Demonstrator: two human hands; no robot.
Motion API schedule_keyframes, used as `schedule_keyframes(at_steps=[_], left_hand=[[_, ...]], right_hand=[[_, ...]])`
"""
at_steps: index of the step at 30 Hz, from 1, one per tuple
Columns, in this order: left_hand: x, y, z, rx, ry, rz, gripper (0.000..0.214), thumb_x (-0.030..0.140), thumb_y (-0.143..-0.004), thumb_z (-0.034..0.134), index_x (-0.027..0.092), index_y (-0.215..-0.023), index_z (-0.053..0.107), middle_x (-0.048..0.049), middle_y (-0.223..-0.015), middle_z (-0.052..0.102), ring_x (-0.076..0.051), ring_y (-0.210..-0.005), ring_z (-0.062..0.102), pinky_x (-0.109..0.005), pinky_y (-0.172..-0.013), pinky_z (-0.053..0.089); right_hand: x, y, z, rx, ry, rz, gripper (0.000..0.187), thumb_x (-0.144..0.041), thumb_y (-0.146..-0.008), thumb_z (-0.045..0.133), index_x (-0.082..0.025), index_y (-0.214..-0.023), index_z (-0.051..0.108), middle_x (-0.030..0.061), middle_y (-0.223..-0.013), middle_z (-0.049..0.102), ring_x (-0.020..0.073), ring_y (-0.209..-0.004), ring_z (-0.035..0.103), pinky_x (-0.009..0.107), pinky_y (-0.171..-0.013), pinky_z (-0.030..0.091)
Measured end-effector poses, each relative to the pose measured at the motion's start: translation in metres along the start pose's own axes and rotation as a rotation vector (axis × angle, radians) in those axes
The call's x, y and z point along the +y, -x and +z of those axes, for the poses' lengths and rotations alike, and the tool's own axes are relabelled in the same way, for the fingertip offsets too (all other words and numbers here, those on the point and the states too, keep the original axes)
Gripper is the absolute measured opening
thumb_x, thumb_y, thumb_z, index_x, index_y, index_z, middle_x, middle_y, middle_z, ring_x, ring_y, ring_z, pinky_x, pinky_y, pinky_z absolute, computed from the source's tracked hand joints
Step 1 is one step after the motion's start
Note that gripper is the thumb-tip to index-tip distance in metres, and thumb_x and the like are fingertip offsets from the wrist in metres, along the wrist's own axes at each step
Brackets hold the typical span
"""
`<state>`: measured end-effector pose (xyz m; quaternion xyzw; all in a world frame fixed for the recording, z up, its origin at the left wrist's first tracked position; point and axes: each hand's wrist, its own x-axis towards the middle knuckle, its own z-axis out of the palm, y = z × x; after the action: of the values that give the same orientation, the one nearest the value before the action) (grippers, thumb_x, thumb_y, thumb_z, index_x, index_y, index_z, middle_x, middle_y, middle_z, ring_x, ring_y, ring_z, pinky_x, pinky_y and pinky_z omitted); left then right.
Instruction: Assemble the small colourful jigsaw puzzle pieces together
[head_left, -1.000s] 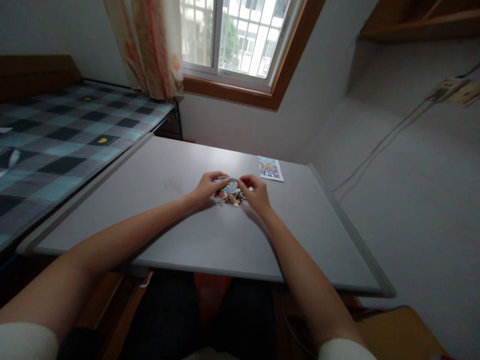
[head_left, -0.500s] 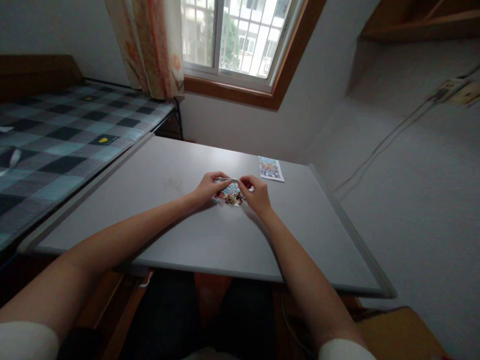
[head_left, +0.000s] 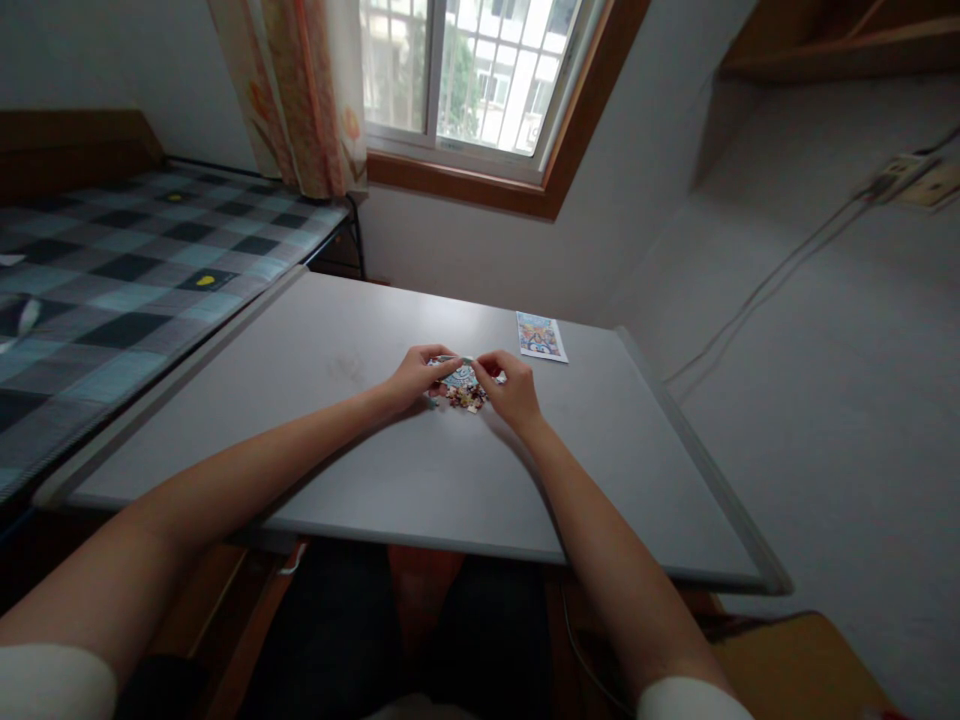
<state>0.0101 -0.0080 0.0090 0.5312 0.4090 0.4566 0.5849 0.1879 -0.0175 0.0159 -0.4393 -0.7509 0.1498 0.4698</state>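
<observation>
My left hand and my right hand face each other over the middle of the table, thumbs and fingers pinched. Between their thumb tips is a small greyish piece, apparently a jigsaw piece, partly covered by the fingers. Just below the fingertips, a light blue and white printed patch shows; whether it is joined pieces I cannot tell. A small heap of loose jigsaw pieces, brown, yellow and white, lies on the near side, between my wrists.
A colourful printed picture sheet lies at the table's far right. The grey table has raised side edges. A bed with a checked cover stands at the left, a wall with a cable at the right, and a window beyond.
Both hands stay in nearly the same place. The greyish piece between the thumbs has tipped slightly, and my right fingertips have shifted a little to the left.
</observation>
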Motion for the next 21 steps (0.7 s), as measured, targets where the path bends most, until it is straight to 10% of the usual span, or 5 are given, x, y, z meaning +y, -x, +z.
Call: schedule_keyframes(at_steps=[21], left_hand=[[-0.0063, -0.0092, -0.0043, 0.148, 0.029, 0.107, 0.036, 0.042, -0.073, 0.077, 0.011, -0.086, 0.063, 0.0024, -0.056, 0.058, -0.007, -0.04, 0.05, -0.017, -0.037, 0.036]], right_hand=[[0.006, -0.0014, 0.0023, 0.027, -0.049, 0.135, 0.031, -0.046, -0.081, 0.063, -0.017, -0.075, 0.07, 0.0037, -0.07, 0.064, 0.0133, -0.061, 0.054, 0.028, -0.062, 0.043]])
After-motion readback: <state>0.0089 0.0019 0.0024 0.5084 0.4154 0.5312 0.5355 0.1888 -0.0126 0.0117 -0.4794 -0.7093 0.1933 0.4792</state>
